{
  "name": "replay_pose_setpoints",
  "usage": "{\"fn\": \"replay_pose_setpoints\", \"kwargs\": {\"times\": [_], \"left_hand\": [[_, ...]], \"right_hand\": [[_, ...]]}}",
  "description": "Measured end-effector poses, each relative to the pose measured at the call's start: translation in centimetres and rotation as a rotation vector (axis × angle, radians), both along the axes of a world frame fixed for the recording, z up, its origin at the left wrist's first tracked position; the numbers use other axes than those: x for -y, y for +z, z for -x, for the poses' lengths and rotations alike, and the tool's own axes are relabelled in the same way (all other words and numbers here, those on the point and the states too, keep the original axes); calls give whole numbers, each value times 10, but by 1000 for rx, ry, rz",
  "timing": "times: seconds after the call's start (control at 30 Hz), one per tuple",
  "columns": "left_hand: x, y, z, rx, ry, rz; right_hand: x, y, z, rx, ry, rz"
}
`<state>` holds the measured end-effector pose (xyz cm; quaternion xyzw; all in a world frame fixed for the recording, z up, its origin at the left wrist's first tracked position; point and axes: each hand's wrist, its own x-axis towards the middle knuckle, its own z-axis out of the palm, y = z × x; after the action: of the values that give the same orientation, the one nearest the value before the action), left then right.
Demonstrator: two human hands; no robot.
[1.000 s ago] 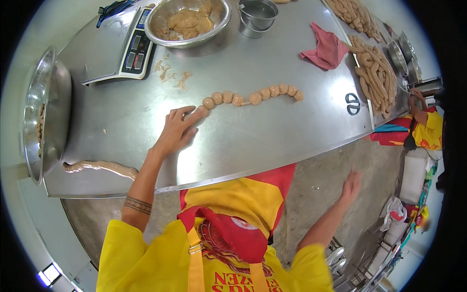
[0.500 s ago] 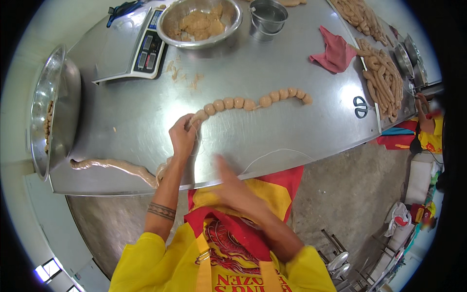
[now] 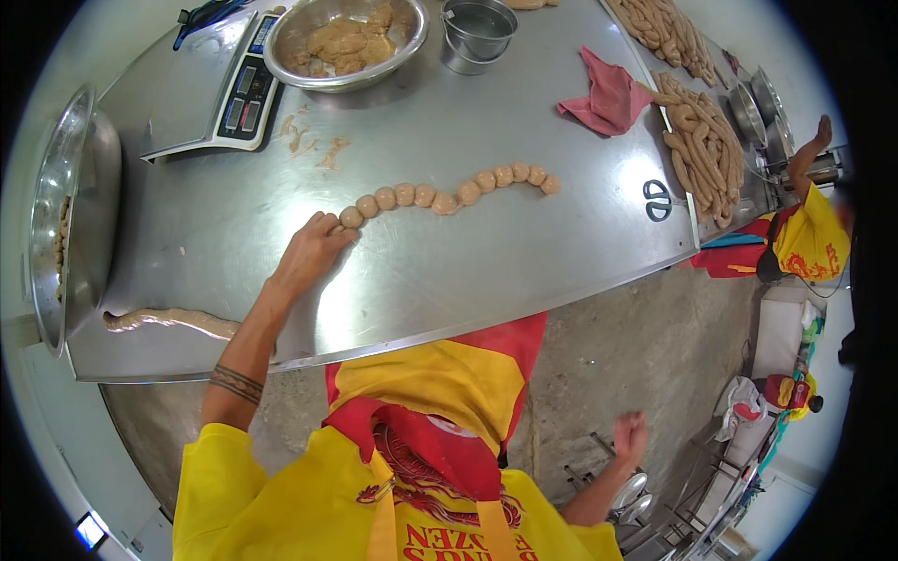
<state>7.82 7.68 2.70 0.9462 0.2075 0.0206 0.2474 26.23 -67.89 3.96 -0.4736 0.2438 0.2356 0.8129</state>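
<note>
A chain of small round sausage links lies curved across the steel table. My left hand is closed at its near left end, fingers pinching the casing beside the last ball. From under my left forearm a smooth, untied length of sausage stretches left along the table's front edge. My right hand is out to the right, past the table edge and over the floor, closed like a fist. Whatever it grips, if anything, is too small to make out.
On the steel table stand a scale, a bowl of meat paste, metal buckets, a pink cloth and black scissors handles. Heaped sausages lie right, a large bowl left. Another person works far right.
My right hand has swung from the table's front edge far out to the right. The left hand stays at the chain's end. The loose white string on the table no longer shows.
</note>
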Motion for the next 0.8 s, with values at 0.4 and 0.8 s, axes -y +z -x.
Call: {"fn": "replay_pose_setpoints", "kwargs": {"times": [0.4,0.8], "left_hand": [[6,-8,-5,172,114,-146],[11,-6,-1,177,229,11]], "right_hand": [[-5,45,-66,194,1347,1150],[8,-17,-58,313,-412,-225]]}}
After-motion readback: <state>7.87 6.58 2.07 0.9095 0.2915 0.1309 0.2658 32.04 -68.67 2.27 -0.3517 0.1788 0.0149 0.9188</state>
